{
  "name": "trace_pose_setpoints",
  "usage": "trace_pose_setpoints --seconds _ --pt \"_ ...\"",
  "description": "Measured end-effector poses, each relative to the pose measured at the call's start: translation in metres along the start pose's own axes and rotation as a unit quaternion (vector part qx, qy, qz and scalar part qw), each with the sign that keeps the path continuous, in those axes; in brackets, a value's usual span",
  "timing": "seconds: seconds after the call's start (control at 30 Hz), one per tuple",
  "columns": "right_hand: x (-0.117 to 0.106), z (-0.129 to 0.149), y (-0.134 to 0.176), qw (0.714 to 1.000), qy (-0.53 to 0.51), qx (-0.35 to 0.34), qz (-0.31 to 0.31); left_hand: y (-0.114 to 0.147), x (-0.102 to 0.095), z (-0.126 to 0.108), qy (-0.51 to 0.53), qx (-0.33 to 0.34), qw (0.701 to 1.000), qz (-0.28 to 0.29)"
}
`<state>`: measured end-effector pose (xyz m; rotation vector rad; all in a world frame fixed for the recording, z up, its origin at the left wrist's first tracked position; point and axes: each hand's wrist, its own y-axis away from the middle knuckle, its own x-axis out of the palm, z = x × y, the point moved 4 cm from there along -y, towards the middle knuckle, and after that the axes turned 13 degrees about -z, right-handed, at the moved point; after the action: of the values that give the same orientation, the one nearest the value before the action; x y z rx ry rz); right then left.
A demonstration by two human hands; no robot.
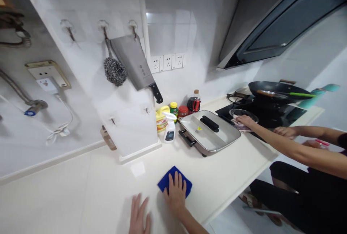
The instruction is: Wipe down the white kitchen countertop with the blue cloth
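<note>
My right hand [176, 195] lies flat with spread fingers on a folded blue cloth [168, 181], which rests on the white countertop [108, 187]. To its left, my left hand [139, 215] is held over the counter with its fingers apart and nothing in it. Beyond the cloth stand a white spray bottle [170, 131] and a lidded electric pan [211, 136] with black handles. The palm side of both hands is hidden.
Co-workers stand at the right; one hand [245, 121] reaches beside the black cooktop [265, 113], which bears a wok [276, 89]. Bottles and jars [183, 112] line the wall. A cleaver [134, 60] and a steel scourer [115, 71] hang from hooks.
</note>
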<state>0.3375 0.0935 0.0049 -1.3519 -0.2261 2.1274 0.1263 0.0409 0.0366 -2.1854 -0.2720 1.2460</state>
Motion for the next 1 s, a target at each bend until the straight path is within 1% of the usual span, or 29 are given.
trace_pose_setpoints --seconds 0.07,0.13,0.17,0.23,0.33,0.4,0.47,0.53,0.63,0.7,0.77,0.8,0.87,0.93,1.0 --pt "-0.007 -0.003 0.008 0.994 -0.109 0.011 0.003 -0.013 0.02 -0.023 0.023 0.035 0.998 0.044" --pt "-0.02 -0.024 0.011 0.982 -0.182 0.039 -0.011 -0.028 0.04 -0.046 0.039 0.058 0.994 0.081" --pt "-0.028 -0.039 0.012 0.979 -0.196 0.049 -0.019 -0.036 0.051 -0.056 0.044 0.064 0.992 0.096" --pt "-0.042 -0.071 0.014 0.98 -0.191 0.055 -0.034 -0.048 0.074 -0.076 0.051 0.065 0.988 0.128" --pt "-0.058 -0.113 0.023 0.984 -0.164 0.033 -0.063 -0.058 0.109 -0.1 0.053 0.034 0.978 0.201" --pt "-0.058 -0.129 0.031 0.988 -0.141 -0.001 -0.067 -0.058 0.124 -0.111 0.056 0.02 0.969 0.241" --pt "-0.053 -0.137 0.038 0.99 -0.117 -0.038 -0.067 -0.056 0.129 -0.116 0.065 0.025 0.962 0.265" --pt "-0.048 -0.14 0.043 0.991 -0.094 -0.065 -0.071 -0.054 0.125 -0.118 0.082 0.035 0.955 0.282" --pt "-0.041 -0.143 0.045 0.989 -0.079 -0.094 -0.077 -0.054 0.111 -0.112 0.101 0.042 0.946 0.303" --pt "-0.04 -0.145 0.045 0.988 -0.077 -0.109 -0.078 -0.052 0.099 -0.104 0.11 0.052 0.943 0.311" --pt "-0.039 -0.148 0.045 0.986 -0.075 -0.121 -0.083 -0.045 0.084 -0.088 0.114 0.062 0.942 0.309" --pt "-0.039 -0.15 0.045 0.985 -0.074 -0.129 -0.087 -0.041 0.075 -0.077 0.109 0.065 0.945 0.303" --pt "-0.038 -0.152 0.045 0.982 -0.071 -0.145 -0.099 -0.033 0.054 -0.047 0.083 0.069 0.954 0.281" --pt "-0.037 -0.154 0.044 0.98 -0.066 -0.156 -0.106 -0.03 0.028 -0.009 0.041 0.082 0.963 0.255" --pt "-0.035 -0.156 0.043 0.978 -0.063 -0.166 -0.111 -0.035 0.0 0.032 0.004 0.097 0.967 0.235"
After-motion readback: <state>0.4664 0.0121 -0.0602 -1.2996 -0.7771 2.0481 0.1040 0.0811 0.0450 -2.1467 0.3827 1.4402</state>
